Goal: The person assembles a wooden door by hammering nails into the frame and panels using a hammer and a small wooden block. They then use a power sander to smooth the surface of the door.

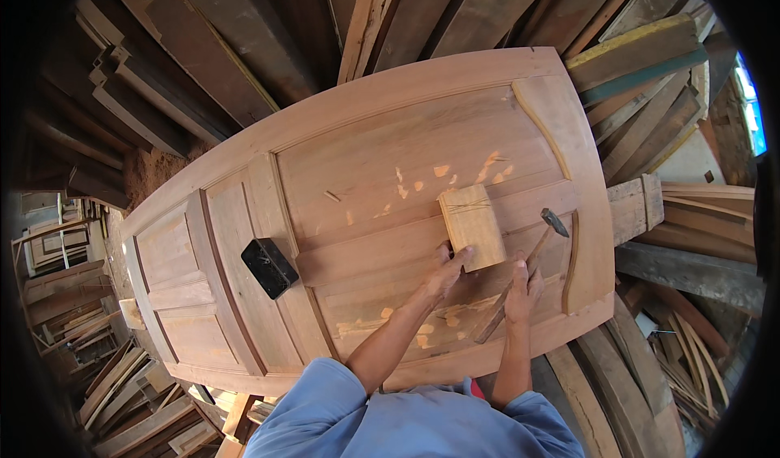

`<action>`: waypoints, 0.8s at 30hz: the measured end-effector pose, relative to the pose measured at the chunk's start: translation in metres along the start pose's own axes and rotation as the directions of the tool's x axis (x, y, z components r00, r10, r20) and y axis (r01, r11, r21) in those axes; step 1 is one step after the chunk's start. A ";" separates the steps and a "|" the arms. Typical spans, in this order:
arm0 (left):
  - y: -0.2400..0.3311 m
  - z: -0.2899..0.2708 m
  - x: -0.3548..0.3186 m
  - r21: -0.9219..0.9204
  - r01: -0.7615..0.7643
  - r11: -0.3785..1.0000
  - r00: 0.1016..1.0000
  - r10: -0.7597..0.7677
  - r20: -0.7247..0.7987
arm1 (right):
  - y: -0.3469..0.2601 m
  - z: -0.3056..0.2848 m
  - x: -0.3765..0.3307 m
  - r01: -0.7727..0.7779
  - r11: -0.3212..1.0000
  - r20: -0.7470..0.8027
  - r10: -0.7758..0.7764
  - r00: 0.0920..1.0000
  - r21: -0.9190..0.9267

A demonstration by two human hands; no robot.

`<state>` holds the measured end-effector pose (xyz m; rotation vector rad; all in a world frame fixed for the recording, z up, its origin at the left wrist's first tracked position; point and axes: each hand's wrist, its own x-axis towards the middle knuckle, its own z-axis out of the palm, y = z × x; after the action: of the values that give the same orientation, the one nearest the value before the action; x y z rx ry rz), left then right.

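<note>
Left hand (449, 265) rests on the near end of a pale wooden block (472, 226), fingers curled loosely with the thumb laid along the block's lower edge, pressing it flat on the wooden door (244, 145) rather than pinching it; right hand (522, 289) is wrapped round the wooden handle of a hammer (532, 251), steel head up and to the right, just beside the block's right edge; risks, as I judge them: thumb & fingertips sit v. close to where a blow would land, so a glancing strike could catch them; block is steadied from one end only, so it could skid or kick sideways on the smooth panel & mar the face; a miss onto bare panel would dent it, since pale chips and scuffs already show near the block; a black oblong object (269, 267), prob. a sharpening stone or case but can't tell, lies loose on the rail to the left & could creep toward the edge w/ vibration; surface: a large panelled door, reddish-brown, lying flat, w/ raised rails, recessed panels & curved trim at the right end; its support is hidden; room: a crowded wood shop, planks (455, 7) & offcuts stacked all round, reddish dirt floor at upper left, more frames & slats at far left, daylight at the right rim.
</note>
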<state>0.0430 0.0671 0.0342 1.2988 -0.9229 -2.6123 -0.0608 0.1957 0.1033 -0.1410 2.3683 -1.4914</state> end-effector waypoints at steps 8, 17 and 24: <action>0.001 -0.002 0.005 -0.071 0.018 0.997 1.000 -0.017 0.025 | -0.031 -0.041 -0.090 -0.288 0.745 0.140 0.256 0.956 0.602; -0.016 -0.002 0.017 0.002 -0.145 0.989 0.985 0.145 -0.095 | -0.041 0.012 -0.154 -0.581 0.372 0.338 0.543 0.769 0.724; -0.015 -0.003 0.018 0.039 -0.082 0.996 0.994 0.084 -0.065 | -0.038 0.029 -0.130 -0.604 0.340 0.432 0.460 0.775 0.721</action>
<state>0.0366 0.0720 0.0127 1.3179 -0.9958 -2.4853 0.0674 0.1882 0.1557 0.6878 1.1011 -1.9326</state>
